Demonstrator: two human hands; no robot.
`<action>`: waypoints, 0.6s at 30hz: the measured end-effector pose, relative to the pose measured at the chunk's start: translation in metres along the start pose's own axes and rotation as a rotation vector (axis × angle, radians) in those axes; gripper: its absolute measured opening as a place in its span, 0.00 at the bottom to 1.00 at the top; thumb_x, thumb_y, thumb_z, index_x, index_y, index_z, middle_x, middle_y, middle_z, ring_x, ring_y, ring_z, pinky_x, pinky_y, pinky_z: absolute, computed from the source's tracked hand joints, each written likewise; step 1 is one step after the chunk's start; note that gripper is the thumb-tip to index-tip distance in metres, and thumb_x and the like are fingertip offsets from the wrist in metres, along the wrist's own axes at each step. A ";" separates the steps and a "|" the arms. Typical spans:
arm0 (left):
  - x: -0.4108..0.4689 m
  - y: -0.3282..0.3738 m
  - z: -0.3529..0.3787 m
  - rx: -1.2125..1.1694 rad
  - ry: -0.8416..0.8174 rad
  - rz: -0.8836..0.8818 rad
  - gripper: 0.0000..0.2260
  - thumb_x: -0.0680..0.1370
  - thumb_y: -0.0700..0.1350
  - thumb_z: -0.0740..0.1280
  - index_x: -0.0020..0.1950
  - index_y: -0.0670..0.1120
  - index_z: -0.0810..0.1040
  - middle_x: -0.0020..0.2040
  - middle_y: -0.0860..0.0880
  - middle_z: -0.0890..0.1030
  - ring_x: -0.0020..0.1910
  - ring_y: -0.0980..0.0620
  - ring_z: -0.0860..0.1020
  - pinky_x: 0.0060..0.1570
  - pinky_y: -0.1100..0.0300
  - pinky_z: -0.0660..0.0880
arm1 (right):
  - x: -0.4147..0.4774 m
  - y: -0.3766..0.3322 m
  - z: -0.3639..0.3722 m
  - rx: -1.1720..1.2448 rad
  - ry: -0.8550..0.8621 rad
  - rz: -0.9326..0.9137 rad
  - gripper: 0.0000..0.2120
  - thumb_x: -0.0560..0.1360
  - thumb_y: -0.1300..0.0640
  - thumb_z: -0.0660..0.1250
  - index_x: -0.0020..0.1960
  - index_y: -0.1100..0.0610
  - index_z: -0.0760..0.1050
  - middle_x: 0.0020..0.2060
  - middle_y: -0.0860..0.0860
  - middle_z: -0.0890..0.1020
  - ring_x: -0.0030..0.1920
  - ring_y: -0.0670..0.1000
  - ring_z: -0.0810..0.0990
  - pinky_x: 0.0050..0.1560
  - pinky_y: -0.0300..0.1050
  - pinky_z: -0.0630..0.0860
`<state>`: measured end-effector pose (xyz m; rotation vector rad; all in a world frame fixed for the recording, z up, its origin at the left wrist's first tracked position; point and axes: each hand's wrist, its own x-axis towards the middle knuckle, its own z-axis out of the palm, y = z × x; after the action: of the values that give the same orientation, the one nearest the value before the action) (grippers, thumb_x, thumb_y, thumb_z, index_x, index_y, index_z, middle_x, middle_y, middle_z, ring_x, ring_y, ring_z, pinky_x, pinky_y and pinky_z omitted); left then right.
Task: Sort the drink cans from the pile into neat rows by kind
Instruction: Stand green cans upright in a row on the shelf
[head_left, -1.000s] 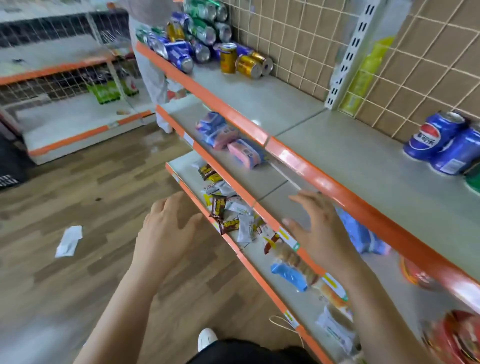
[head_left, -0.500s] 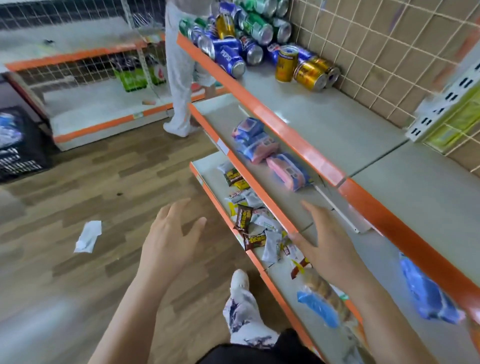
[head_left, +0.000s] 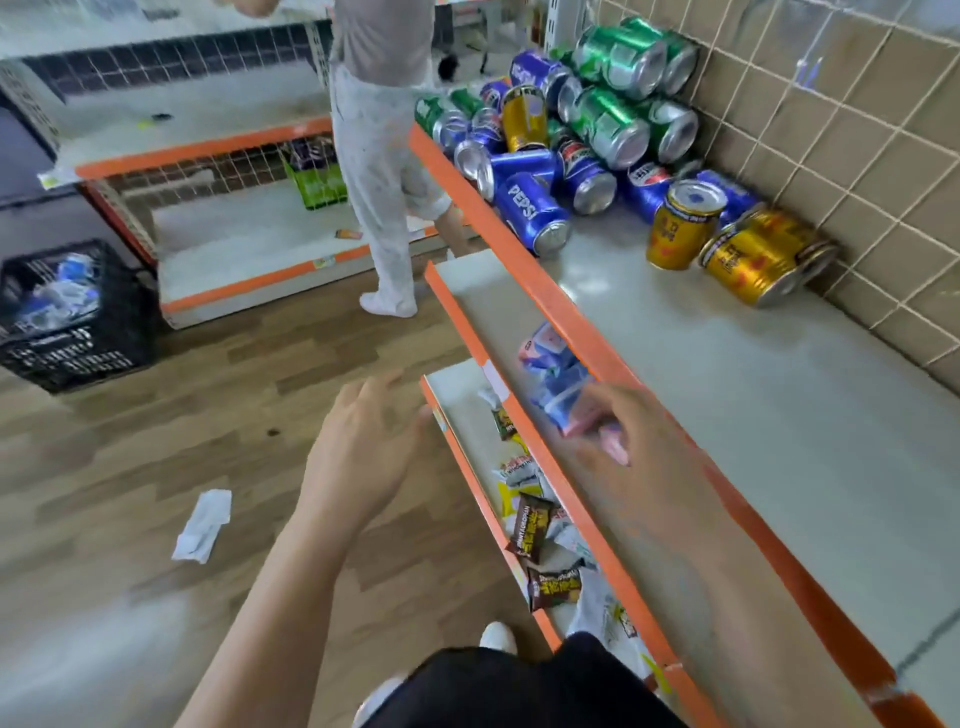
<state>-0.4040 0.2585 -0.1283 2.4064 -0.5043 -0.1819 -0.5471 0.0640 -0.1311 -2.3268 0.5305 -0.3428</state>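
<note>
Head view. The can pile (head_left: 571, 130) sits at the far end of the top shelf (head_left: 753, 389), pushed into the back corner against the tiled wall (head_left: 831, 130). Kinds are mixed: green cans (head_left: 608, 124) are stacked on top, blue cans (head_left: 535, 213) lie tumbled toward the orange front edge (head_left: 519, 249), and one gold can (head_left: 680, 223) stands beside another gold can on its side (head_left: 753, 260). The left hand (head_left: 363, 452) is over the floor by the lower shelf's corner, fingers spread and released, holding nothing. The right hand (head_left: 639, 452) is above the middle shelf's front edge, fingers loosely bent, blurred, grasping nothing. Both are well apart from the pile. Judgement: the step is the approach and first pick. Take the loose cans at the pile's near edge first, since pulling from under the green stack would likely roll it. The bare near stretch of the top shelf suits rows. Another person (head_left: 384, 156) stands at the shelf's far end, just beside the pile, and may crowd the reach. Elsewhere: blue and pink packets (head_left: 556, 374), snack packets (head_left: 535, 525), a black crate (head_left: 78, 312), a paper scrap (head_left: 205, 525).
</note>
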 end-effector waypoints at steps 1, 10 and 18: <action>0.012 0.002 0.002 -0.007 -0.008 0.002 0.22 0.77 0.53 0.64 0.71 0.52 0.66 0.67 0.50 0.70 0.62 0.50 0.70 0.53 0.59 0.64 | 0.012 0.000 -0.003 0.004 0.007 0.006 0.19 0.71 0.47 0.68 0.60 0.50 0.73 0.54 0.46 0.77 0.54 0.46 0.74 0.56 0.34 0.69; 0.160 0.039 0.021 0.005 -0.111 0.164 0.21 0.77 0.52 0.64 0.69 0.50 0.69 0.65 0.48 0.72 0.63 0.49 0.70 0.52 0.61 0.63 | 0.117 0.017 -0.008 0.035 0.135 0.119 0.18 0.73 0.52 0.68 0.63 0.47 0.71 0.58 0.44 0.74 0.58 0.41 0.73 0.56 0.30 0.67; 0.324 0.086 0.032 -0.001 -0.212 0.516 0.20 0.76 0.48 0.67 0.67 0.45 0.72 0.60 0.44 0.76 0.61 0.45 0.73 0.56 0.57 0.65 | 0.210 0.016 0.000 0.037 0.392 0.293 0.20 0.74 0.55 0.69 0.64 0.51 0.71 0.58 0.47 0.74 0.58 0.48 0.74 0.61 0.48 0.71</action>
<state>-0.1419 0.0488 -0.0985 2.1812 -1.1967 -0.2081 -0.3670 -0.0446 -0.1227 -2.1116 1.0321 -0.6646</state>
